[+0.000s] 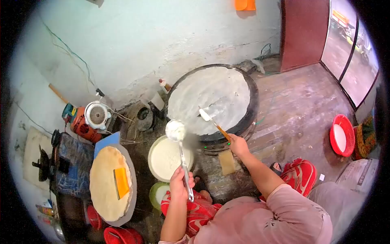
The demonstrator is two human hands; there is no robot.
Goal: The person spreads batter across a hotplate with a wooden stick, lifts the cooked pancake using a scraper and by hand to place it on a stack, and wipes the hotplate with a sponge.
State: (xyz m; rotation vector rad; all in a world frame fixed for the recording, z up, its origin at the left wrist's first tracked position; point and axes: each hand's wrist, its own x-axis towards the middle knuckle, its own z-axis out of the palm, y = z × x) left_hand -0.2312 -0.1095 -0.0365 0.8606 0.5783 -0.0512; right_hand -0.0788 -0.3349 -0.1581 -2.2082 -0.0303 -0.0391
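My left hand is closed round the handle of a metal ladle, whose bowl is coated with pale batter. Below the ladle stands a bucket of batter. My right hand grips the wooden handle of a batter spreader. The spreader's white-coated head rests on or just over a thin layer of batter, which covers most of a large round black griddle. A darker bare patch shows beside the spreader's head.
To the left, a stack of round flatbreads bears an orange scraper. A small fan stands behind it. A green bowl sits near my left knee. At right is a red basin with white contents.
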